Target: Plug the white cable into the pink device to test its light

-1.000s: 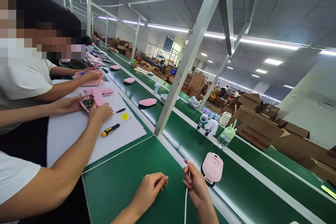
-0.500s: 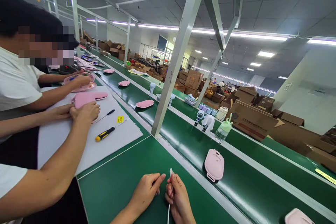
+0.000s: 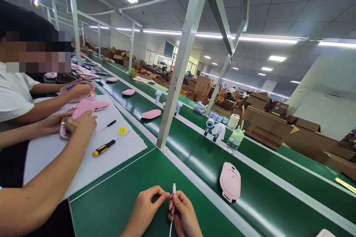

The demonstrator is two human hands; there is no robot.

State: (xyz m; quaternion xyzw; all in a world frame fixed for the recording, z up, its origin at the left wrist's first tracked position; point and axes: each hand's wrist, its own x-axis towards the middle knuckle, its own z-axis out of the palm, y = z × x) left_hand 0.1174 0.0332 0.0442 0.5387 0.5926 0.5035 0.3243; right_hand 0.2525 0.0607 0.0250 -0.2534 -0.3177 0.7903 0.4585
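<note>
My right hand [image 3: 183, 215] pinches a thin white cable [image 3: 171, 219] just below its small plug tip [image 3: 174, 187], holding it upright over the green bench [image 3: 116, 200]. My left hand [image 3: 146, 207] rests beside it, its fingertips touching the cable near the plug. A pink oval device [image 3: 230, 181] lies on the green conveyor belt [image 3: 267, 200] to the right of my hands, apart from them.
A co-worker's hands [image 3: 80, 124] to my left hold a pink device over a white mat [image 3: 89, 155] with a yellow-handled screwdriver [image 3: 105, 147]. More pink devices [image 3: 151, 114] ride the belt farther up. A white frame post [image 3: 175, 81] stands between bench and belt. Cardboard boxes [image 3: 278, 129] lie beyond.
My right hand has drawn the cable back from beside the belt to in front of me. My left hand has closed in on the plug. The pink device has travelled along the belt.
</note>
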